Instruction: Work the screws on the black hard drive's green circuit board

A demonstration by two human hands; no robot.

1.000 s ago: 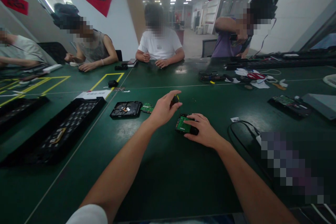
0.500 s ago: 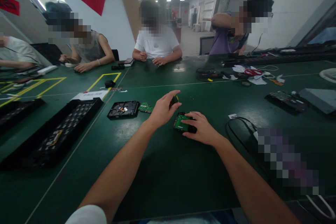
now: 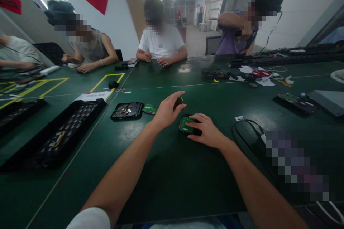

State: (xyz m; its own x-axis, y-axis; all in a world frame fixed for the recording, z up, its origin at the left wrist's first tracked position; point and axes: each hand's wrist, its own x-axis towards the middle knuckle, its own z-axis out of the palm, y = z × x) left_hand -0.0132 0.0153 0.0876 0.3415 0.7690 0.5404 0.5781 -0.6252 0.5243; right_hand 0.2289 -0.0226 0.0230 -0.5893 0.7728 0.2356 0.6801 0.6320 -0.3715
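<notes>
A small hard drive [image 3: 185, 124] with a green circuit board facing up lies on the green table [image 3: 166, 179] in front of me. My right hand [image 3: 205, 131] rests on its right side and pins it down. My left hand [image 3: 168, 110] hovers just left of and above the drive, fingers closed on a dark screwdriver handle [image 3: 179, 102] with a yellow band. The tool's tip is hidden behind my fingers.
An opened hard drive [image 3: 127, 110] and a loose green board [image 3: 149, 108] lie to the left. Long black trays [image 3: 53, 137] sit further left. A black cable [image 3: 245, 130] curls at right, another drive [image 3: 294, 101] beyond. Several people sit across the table.
Both hands stay on the drive and the tool in nearly the same pose. Only the camera view has shifted slightly.
</notes>
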